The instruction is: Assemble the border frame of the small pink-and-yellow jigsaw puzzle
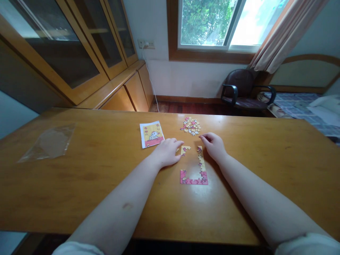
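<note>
My left hand (170, 152) rests on the table with thumb and fingers apart, beside a small joined corner (183, 150) of yellow jigsaw pieces. A bit of yellow shows between its thumb and fingers. My right hand (213, 144) is closed in a pinch, just above the upper end of the puzzle's right side; what its fingertips hold is too small to make out. A partly joined jigsaw border (195, 181) forms a pink bottom edge and a yellow right side. Beyond the hands lies a heap of loose puzzle pieces (191, 126).
A picture sheet (151, 135) with a white animal on yellow and pink lies left of the puzzle. Farther left is a clear plastic bag (50, 142). Past the wooden table (106, 159) stand a glass-door cabinet (106, 39) and a dark armchair (240, 86).
</note>
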The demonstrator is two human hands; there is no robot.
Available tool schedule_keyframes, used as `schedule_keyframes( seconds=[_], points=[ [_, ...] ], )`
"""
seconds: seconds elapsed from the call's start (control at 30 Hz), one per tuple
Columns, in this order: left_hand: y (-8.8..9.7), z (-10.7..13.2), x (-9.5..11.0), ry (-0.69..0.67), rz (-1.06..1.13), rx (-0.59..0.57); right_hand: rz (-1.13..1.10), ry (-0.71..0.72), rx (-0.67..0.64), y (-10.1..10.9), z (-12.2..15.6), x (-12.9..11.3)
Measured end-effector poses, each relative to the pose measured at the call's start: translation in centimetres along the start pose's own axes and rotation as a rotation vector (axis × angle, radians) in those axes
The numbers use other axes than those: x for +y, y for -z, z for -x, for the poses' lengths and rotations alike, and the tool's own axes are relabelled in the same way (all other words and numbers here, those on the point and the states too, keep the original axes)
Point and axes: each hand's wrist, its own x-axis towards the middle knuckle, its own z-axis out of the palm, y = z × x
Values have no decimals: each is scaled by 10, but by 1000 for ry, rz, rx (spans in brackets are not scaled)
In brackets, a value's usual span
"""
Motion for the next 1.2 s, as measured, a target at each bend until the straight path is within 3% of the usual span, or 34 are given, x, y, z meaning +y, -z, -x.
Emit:
schedule_keyframes(
  seconds=[0.27,0.43,0.93,1.03,1.2],
  points=[
    [-4,-3,-3,28,27,25,-283,-254,361,15,-8,6],
    [-4,-4,-1,38,25,33,-327,-266,406,23,-14,16],
    [-4,-5,-1,37,59,21,-98,-195,214,22,-15,11],
    [-4,-4,0,34,69,19,112,-183,87,24,-16,9],
    [-3,-4,0,66,70,75,730,-186,-207,29,-9,-18]
  ],
)
